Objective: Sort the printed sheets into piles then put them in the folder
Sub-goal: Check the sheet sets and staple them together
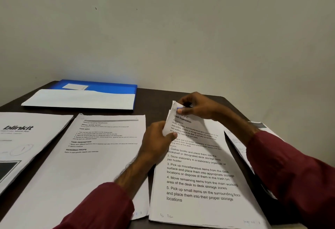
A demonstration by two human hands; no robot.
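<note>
Curled-up top corner of printed pile (199, 174) pinched by right hand (197, 107) fingers (181, 110); left hand (155, 138) fingers pinch its left edge just below. Far-left, folder (108, 88) well apart.

This looks like an office or a study corner: a dark tabletop (159, 100) stands against a plain pale wall (181, 29) and carries several piles of printed sheets (199, 183), typed pages with headings and numbered steps, one pile topped by a cover page (27, 134) bearing the logo "blinkit"; a blue folder (108, 88) lies flat at the back with white paper on it
</note>
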